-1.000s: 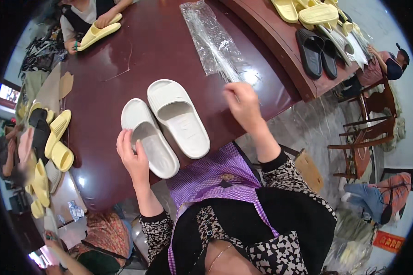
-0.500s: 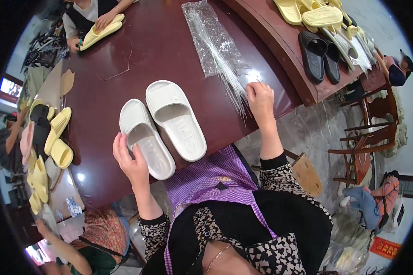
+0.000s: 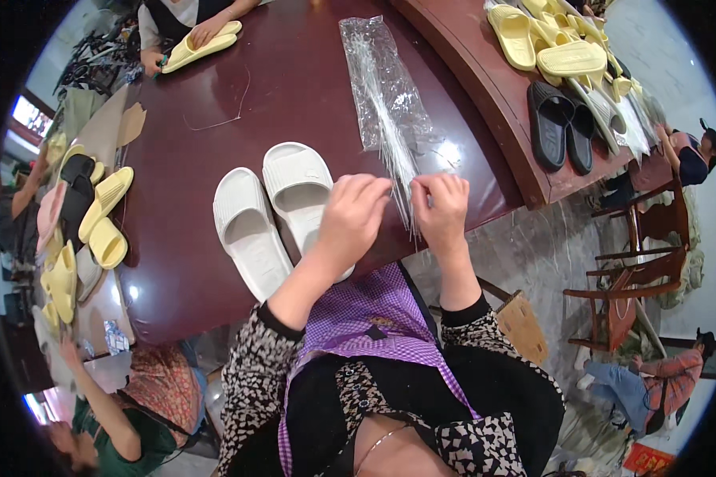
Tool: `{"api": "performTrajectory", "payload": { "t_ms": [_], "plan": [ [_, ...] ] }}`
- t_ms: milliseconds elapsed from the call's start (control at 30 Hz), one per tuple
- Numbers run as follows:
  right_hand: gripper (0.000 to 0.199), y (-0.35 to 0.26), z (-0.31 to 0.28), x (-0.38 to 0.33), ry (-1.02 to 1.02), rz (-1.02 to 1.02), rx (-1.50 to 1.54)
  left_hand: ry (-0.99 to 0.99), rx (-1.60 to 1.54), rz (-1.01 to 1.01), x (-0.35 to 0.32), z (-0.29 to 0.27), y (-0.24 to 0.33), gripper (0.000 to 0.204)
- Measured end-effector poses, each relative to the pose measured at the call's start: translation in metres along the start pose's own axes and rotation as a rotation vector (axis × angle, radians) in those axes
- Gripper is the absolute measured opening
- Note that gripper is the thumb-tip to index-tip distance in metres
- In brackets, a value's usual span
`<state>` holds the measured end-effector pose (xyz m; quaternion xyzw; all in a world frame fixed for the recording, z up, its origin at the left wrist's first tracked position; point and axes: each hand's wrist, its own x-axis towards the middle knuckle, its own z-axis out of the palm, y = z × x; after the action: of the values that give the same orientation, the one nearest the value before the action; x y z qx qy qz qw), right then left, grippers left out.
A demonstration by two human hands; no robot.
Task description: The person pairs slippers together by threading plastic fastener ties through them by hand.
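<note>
A pair of white slide sandals lies on the dark red table, toes pointing away from me: the left slide [image 3: 249, 230] shows almost whole, and the right slide [image 3: 294, 187] is partly covered by my left hand [image 3: 353, 219]. That hand is raised over the slide's side with its fingertips pinched together. Close by on the right, my right hand [image 3: 441, 208] is pinched too, its fingertips facing the left ones. Whatever thin thing they hold is too small to make out. Between and beyond the hands, a bundle of thin white strands [image 3: 396, 147] sticks out of a clear plastic bag [image 3: 374, 60].
Yellow slides [image 3: 571, 60] and black slides [image 3: 549, 127] rest on the raised table edge at right. More slides [image 3: 106, 203] are piled at left. Across the table a person's hand [image 3: 208, 32] holds a yellow slide [image 3: 195, 54]. A loose strand [image 3: 215, 127] lies mid-table.
My left hand has left the left slide and moved right, up beside my right hand. The right hand has shifted slightly down and left. The view has shifted a little.
</note>
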<state>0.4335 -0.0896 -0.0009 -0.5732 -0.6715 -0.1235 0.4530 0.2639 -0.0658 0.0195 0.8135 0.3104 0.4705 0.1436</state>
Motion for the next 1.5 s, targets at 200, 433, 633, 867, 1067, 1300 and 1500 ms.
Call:
{"api": "performTrajectory", "payload": {
  "t_ms": [200,433,633,867,1067,1300,1500],
  "plan": [
    [0.009,-0.006,-0.002,-0.006,-0.124,0.054,0.109,-0.076,-0.033,0.033,0.009,0.039,-0.026,0.016],
    [0.022,0.01,0.015,0.008,-0.276,0.152,0.317,0.045,-0.117,-0.115,0.005,0.034,-0.039,0.009],
    [0.03,0.023,0.065,0.02,-0.46,0.11,-0.161,0.142,-0.668,-0.415,-0.001,0.043,-0.042,0.007],
    [0.018,0.043,0.102,0.039,-0.611,0.277,-0.239,-0.016,-0.781,-0.567,-0.017,0.032,-0.021,0.009],
    [0.019,0.06,0.112,0.043,-0.553,0.274,-0.218,-0.148,-0.777,-0.613,-0.044,-0.006,0.019,0.008],
    [0.019,0.077,0.108,0.042,-0.5,0.293,-0.223,0.042,-0.942,-0.662,-0.078,-0.063,0.023,0.008],
    [0.024,0.066,0.106,0.044,-0.505,0.322,-0.223,0.111,-0.89,-0.688,-0.083,-0.051,0.018,0.009]
  ]
}}
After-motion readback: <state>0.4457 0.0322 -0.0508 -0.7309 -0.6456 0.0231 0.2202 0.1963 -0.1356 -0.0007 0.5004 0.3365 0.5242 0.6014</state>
